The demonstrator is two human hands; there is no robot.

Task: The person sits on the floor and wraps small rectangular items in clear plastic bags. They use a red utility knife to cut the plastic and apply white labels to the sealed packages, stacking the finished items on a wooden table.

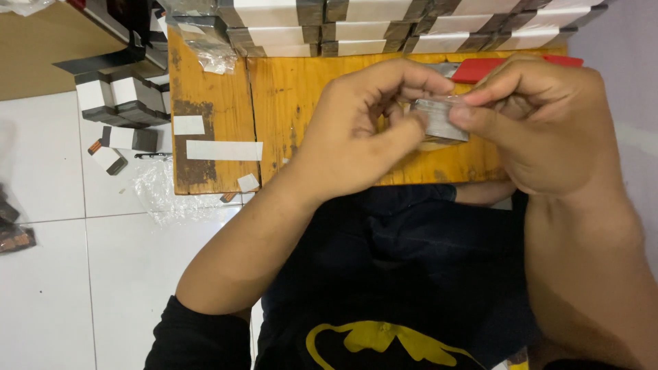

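A small grey box (439, 122) is held between both hands over a low wooden table (295, 96). My left hand (360, 130) grips its left side, thumb and fingers curled around it. My right hand (541, 123) pinches its top right edge, where a thin clear film shows at the fingertips. Much of the box is hidden by my fingers. A red flat tool (490, 67) lies on the table just behind my hands.
Rows of grey-and-white boxes (384, 27) are stacked along the table's far edge. White paper strips (223, 149) lie on the table's left part. More small boxes (120, 103) and clear plastic wrap (154, 188) sit on the white tiled floor at the left.
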